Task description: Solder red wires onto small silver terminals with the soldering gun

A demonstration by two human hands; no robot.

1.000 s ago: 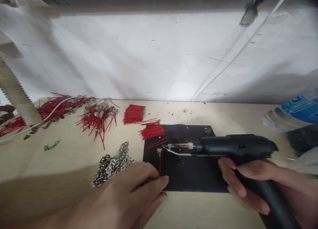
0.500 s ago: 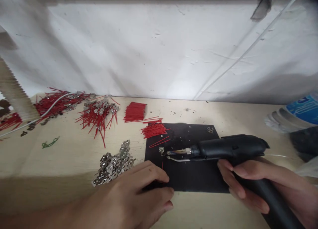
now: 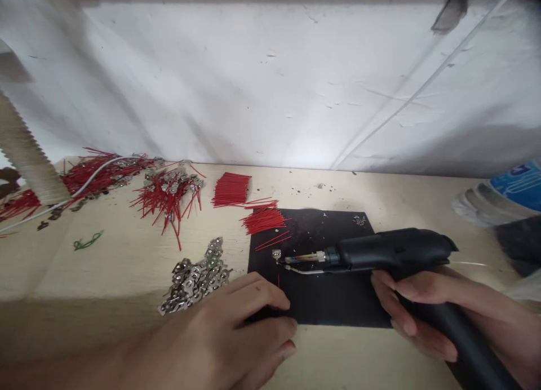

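My right hand [image 3: 422,305] is wrapped round the handle of a black soldering gun [image 3: 380,252]. Its hot tip and the thin metal feed tube under it point left, close beside a small metal terminal tab [image 3: 276,254] on the black mat [image 3: 329,300]. I cannot tell whether the tip touches the tab. Over the mat's lower left corner, the fingers of my left hand [image 3: 253,317] are pinched together on a red wire [image 3: 279,280]. Only the wire's upper end shows, just below the tab; the rest is hidden by the fingers.
Loose metal tabs [image 3: 196,280] lie beside my left hand. Red wire bundles [image 3: 231,189] and a heap of wired tabs [image 3: 171,190] are farther back. A green wire [image 3: 88,241] lies at left, a plastic container [image 3: 513,187] at right. A white wall [image 3: 253,85] closes the back.
The whole view has shifted very slightly. Both hands, the soldering gun and the tab keep their places relative to one another.
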